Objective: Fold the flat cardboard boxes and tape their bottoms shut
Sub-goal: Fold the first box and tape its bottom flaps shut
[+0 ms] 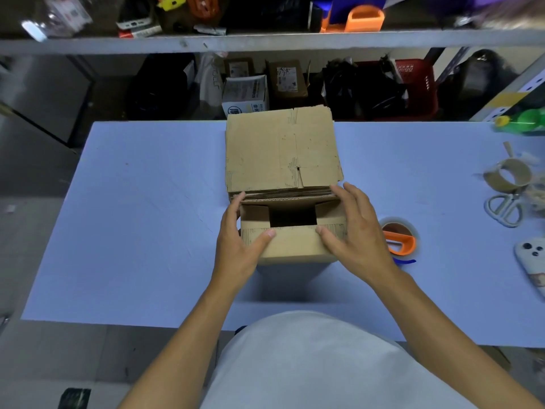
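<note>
Erected cardboard box (295, 242) stands at table (132, 231) centre, just near side of stack of flat boxes (281, 149). Two side flaps folded inward, dark gap between them; near flap partly down. Left hand (240, 246) grasps box's left side, thumb pressing near flap. Right hand (352, 231) grasps right side, thumb on same flap. Tape roll with orange dispenser (398, 239) just right of right hand. Scissors (504, 209), empty tape core (507, 174), phone (530, 261) well right.

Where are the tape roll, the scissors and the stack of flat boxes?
tape roll (398, 238): head view, on its orange dispenser handle.
scissors (503, 208): head view, on the handle loops.
stack of flat boxes (280, 146): head view, on the top sheet's face.
</note>
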